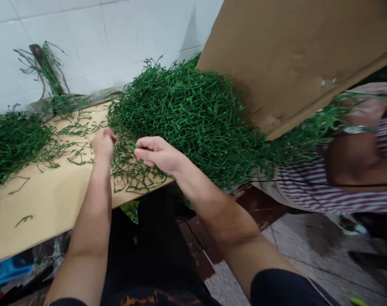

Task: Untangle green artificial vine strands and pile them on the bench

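A large heap of thin green plant stems (183, 106), which look like artificial greenery, is piled on the tan board (62, 191). My right hand (158, 155) is in front of the heap, thumb and fingers pinched on a green stem (132, 146) that shows only in part at the fingertips. Left of it, my left hand (103, 144) is closed above the board, slightly blurred; whatever its fingers may hold is hidden. Loose stems (139, 176) lie scattered below and between both hands.
Another pile of green stems (16, 140) covers the board's left end. A big brown panel (295, 55) slants in from the upper right. Beside it, at right, is another person in a striped top (334, 193). White tiles (117, 34) form the wall behind.
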`<state>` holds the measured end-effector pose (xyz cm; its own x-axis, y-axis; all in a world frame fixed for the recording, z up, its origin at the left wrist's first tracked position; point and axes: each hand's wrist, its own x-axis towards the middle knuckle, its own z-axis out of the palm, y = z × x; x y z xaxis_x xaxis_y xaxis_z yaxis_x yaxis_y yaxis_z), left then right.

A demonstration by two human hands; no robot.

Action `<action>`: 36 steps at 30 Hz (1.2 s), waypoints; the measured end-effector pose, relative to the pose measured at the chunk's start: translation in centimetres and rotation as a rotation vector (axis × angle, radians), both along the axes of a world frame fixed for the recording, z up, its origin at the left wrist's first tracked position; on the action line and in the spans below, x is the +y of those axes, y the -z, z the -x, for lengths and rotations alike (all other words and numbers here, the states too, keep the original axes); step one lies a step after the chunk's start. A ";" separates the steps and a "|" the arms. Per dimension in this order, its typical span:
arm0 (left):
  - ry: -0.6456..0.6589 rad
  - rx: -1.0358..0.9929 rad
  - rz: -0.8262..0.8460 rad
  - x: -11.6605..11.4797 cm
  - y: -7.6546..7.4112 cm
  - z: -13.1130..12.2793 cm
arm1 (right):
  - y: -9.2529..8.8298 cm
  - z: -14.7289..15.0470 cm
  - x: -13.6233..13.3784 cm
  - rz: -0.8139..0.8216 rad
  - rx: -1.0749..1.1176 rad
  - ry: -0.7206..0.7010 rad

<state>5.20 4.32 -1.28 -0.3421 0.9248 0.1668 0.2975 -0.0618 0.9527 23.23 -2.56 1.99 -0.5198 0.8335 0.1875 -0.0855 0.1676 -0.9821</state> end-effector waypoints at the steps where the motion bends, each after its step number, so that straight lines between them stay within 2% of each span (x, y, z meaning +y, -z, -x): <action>1: -0.035 -0.019 0.017 0.4 -0.3 0.5 | -0.1 -0.7 -0.3 -0.015 0.006 -0.019; 3: -0.056 -0.020 0.002 0.8 -0.9 1.2 | -0.3 -2.1 -0.4 -0.016 0.052 0.024; 6: 0.080 0.040 -0.032 1.1 -1.2 0.7 | -0.4 -3.6 0.7 0.075 0.205 0.222; 9: 0.204 0.238 0.023 1.2 -0.7 -0.9 | -1.0 -3.7 2.1 0.107 0.306 0.308; 12: 0.222 0.418 0.046 0.4 -0.3 -2.2 | -2.1 -3.2 2.9 0.099 0.341 0.328; 14: 0.297 0.330 -0.006 -0.9 -0.5 -3.0 | -2.7 -2.8 3.3 0.110 0.336 0.334; 18: 0.655 0.035 -0.015 -4.4 -1.7 -5.4 | -3.0 -2.0 4.1 0.147 0.347 0.341; 21: 0.786 0.026 0.071 -6.2 -2.1 -7.0 | -2.9 -1.4 4.8 0.156 0.391 0.358; 27: 0.858 0.084 0.066 -7.4 -2.1 -6.8 | -3.3 -1.4 5.7 0.135 0.385 0.407; 31: 0.882 -0.122 0.131 -8.5 -2.9 -6.6 | -3.4 -1.6 6.2 0.129 0.371 0.486; 33: 0.828 -0.266 0.176 -9.0 -3.4 -6.3 | -3.2 -1.7 6.7 0.128 0.367 0.531; 36: 0.697 -0.403 0.154 -9.8 -3.9 -4.9 | -2.9 -2.3 7.5 0.173 0.397 0.552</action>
<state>10.09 -5.44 2.58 0.3135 0.9496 0.0072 -0.1278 0.0346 0.9912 25.50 4.91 4.88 0.0683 0.9909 0.1159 -0.3906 0.1335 -0.9108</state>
